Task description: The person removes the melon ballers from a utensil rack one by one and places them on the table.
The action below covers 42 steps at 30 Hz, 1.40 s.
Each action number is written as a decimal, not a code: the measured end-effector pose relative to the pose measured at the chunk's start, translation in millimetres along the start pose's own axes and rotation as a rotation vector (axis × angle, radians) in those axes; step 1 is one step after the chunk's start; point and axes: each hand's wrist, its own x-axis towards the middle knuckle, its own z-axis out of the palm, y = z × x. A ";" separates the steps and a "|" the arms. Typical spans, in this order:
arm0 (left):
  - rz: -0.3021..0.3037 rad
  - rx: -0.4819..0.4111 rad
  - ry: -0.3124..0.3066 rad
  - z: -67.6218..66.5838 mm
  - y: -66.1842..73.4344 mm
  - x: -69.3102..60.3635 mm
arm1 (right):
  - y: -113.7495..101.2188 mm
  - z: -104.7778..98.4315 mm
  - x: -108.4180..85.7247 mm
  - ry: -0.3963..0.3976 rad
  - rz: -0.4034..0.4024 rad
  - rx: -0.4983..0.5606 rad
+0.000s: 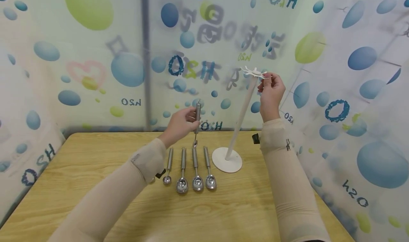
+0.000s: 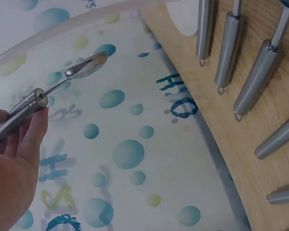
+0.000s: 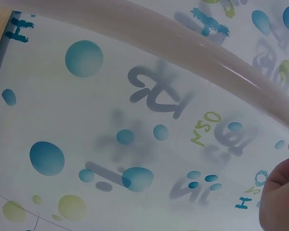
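My left hand (image 1: pixel 182 124) grips the steel handle of a kitchen tool (image 1: pixel 198 116), held upright above the table with its hanging loop at the top. In the left wrist view, a thin shank joins the tool's handle (image 2: pixel 21 113) to a narrow, shiny head (image 2: pixel 86 66); its exact kind is unclear. My right hand (image 1: pixel 272 92) pinches an arm of the white hook ring (image 1: pixel 255 72) on top of a white stand (image 1: pixel 241 117). The stand's pole leans right above its round base (image 1: pixel 227 166). The right wrist view shows only part of my right hand (image 3: pixel 282 195).
Several steel-handled scoops lie in a row on the wooden table (image 1: pixel 223 213), including a large scoop (image 1: pixel 182 184) and a smaller one (image 1: pixel 167 179). My left forearm partly hides another at the row's left end. Patterned curtains (image 1: pixel 127 32) surround the table's back and sides.
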 end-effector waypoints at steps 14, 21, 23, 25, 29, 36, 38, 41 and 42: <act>-0.033 0.043 0.009 -32.7 -18.2 -19.5 | -0.1 0.8 -1.5 -0.006 -0.008 0.008; -0.052 0.072 0.012 -50.3 -27.7 -30.1 | 0.1 1.0 -0.9 -0.005 -0.016 0.023; -0.044 0.072 0.018 -54.6 -32.7 -32.7 | 0.1 1.2 -0.8 -0.005 -0.019 0.029; -0.040 0.071 0.020 -58.6 -38.4 -34.5 | -0.3 1.5 -1.0 -0.004 -0.017 0.027; -0.050 0.084 0.015 -64.9 -46.5 -39.1 | -1.0 1.5 -1.3 0.004 -0.006 0.027; -0.093 0.105 0.021 -78.6 -59.1 -50.9 | -1.0 1.0 -0.5 0.007 -0.004 0.037; -0.101 0.109 0.027 -84.9 -63.4 -54.2 | -0.6 1.1 -0.4 0.006 -0.004 0.037; -0.110 0.113 0.034 -95.3 -69.5 -60.3 | 0.3 1.3 -0.2 0.005 -0.002 0.029; -0.114 0.106 0.034 -98.8 -71.5 -62.6 | 0.7 1.3 -0.2 0.005 -0.001 0.026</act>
